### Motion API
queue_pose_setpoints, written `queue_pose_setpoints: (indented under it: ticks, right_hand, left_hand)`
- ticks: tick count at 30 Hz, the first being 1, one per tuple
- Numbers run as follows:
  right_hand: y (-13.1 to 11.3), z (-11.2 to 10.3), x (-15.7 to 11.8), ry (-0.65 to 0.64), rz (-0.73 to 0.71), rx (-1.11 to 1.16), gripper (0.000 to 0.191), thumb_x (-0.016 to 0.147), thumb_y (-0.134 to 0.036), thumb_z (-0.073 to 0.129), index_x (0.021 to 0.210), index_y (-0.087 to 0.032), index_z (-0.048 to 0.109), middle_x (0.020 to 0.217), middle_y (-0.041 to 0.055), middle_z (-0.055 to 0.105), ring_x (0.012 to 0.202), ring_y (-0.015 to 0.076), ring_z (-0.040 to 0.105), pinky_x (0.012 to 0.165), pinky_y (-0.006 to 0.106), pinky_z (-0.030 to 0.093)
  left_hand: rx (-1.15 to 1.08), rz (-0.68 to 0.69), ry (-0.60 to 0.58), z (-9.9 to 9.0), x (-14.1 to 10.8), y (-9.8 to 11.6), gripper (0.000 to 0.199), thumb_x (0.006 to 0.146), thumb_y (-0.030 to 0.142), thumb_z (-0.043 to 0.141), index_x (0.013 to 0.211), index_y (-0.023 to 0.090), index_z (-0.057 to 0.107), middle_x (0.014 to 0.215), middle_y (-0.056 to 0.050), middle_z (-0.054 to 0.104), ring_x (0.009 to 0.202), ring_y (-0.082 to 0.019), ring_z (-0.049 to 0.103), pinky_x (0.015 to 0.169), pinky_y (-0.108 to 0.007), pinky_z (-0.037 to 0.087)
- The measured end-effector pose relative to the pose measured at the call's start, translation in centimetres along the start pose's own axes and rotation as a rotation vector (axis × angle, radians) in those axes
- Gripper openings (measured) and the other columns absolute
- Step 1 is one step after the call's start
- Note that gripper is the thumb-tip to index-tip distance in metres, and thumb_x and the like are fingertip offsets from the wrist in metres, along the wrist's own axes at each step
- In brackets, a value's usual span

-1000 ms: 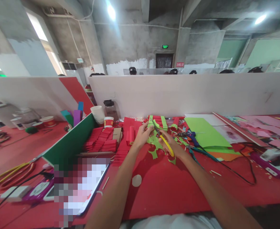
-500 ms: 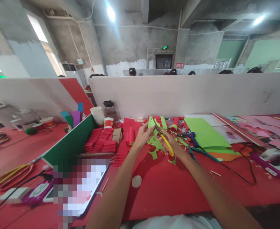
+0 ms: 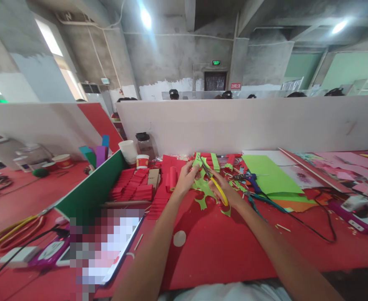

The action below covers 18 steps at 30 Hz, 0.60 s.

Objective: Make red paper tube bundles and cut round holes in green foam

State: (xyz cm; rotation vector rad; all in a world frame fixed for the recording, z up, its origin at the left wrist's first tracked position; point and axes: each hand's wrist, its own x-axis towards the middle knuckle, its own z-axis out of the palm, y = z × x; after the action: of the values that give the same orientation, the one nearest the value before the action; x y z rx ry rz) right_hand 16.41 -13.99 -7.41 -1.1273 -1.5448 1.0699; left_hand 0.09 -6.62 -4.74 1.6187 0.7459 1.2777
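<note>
"What takes up the most room?"
"The red table (image 3: 215, 251). Light-green sheets (image 3: 268, 171) lie flat on its right half, and cut green scraps (image 3: 205, 194) are strewn near the middle."
"And the hands?"
"Both closed, just above those scraps. The right hand (image 3: 223, 186) curls round the yellow handles of the scissors (image 3: 221, 192); the left hand (image 3: 187, 177) pinches a small green paper piece (image 3: 198, 162)."
"Are the blades parted?"
"I can't tell. They point away from the body, close to the left fingertips."
"Any writing?"
"A red-and-white paper cup (image 3: 142, 161) has a printed band, unreadable from here. By the far door, a red sign (image 3: 236, 86) bears pale characters, and a smaller lit green sign (image 3: 216, 62) hangs above; both are too tiny to read."
</note>
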Motion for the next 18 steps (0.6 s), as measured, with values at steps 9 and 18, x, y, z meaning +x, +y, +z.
queue_pose_setpoints:
  ticks: [9, 18]
  right_hand:
    - [0.36, -0.39, 0.13, 0.009, 0.002, -0.056, 0.08, 0.085, -0.06, 0.059, 0.15, -0.023, 0.029, 0.058, -0.0093, 0.04, 0.038, 0.0087, 0.044, 0.036, 0.02, 0.038]
    - [-0.12, -0.47, 0.12, -0.003, 0.044, 0.005, 0.071, 0.082, -0.059, 0.063, 0.14, -0.021, 0.044, 0.05, -0.0107, 0.038, 0.033, 0.0076, 0.038, 0.032, 0.02, 0.041]
  left_hand:
    - [0.046, -0.009, -0.03, 0.07, -0.26, 0.58, 0.024, 0.085, 0.041, 0.055, 0.077, 0.019, 0.053, 0.057, 0.003, 0.055, 0.052, -0.01, 0.048, 0.053, -0.023, 0.037]
    - [0.068, -0.001, -0.049, -0.22, -0.01, 0.28, 0.022, 0.085, 0.039, 0.054, 0.076, 0.018, 0.052, 0.058, 0.003, 0.055, 0.053, -0.01, 0.049, 0.053, -0.022, 0.036]
